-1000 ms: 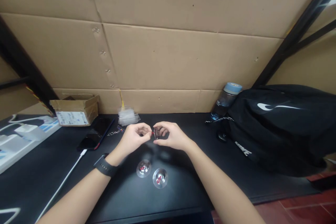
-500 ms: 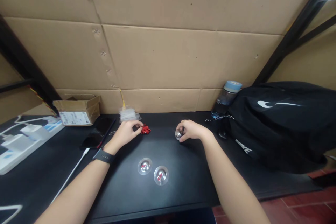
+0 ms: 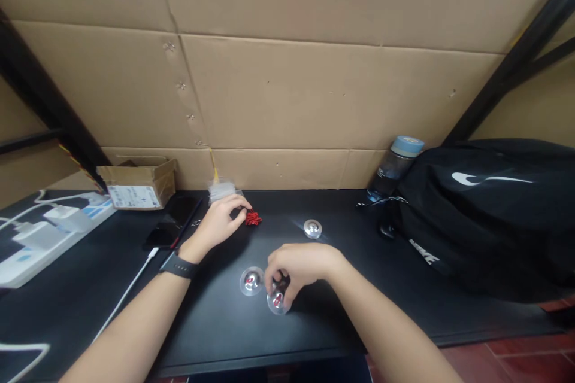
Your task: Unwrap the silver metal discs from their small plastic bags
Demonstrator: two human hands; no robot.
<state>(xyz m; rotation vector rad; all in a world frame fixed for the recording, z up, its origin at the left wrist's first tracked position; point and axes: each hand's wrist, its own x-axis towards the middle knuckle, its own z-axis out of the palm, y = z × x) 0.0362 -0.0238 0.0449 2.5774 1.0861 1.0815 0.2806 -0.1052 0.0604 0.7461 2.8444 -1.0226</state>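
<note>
My left hand (image 3: 221, 220), a black watch on its wrist, rests on the black table with its fingers curled round a small red knotted ornament (image 3: 253, 218). My right hand (image 3: 294, 275) is lower, near the front edge, fingers closed over a clear round dome (image 3: 278, 301) with a red piece inside. A second clear dome (image 3: 251, 280) lies just left of that hand. Another clear dome (image 3: 312, 228) sits alone further back, apart from both hands.
A black phone (image 3: 168, 224) with a white cable (image 3: 128, 293) lies left of my left hand. A cardboard box (image 3: 139, 182), a white power strip (image 3: 40, 236), a clear packet (image 3: 222, 190), a water bottle (image 3: 395, 166) and a black backpack (image 3: 489, 209) line the table (image 3: 359, 287).
My right hand let go of the dome at the back and moved down to the front, closing on the near dome. My left hand stayed with the red ornament.
</note>
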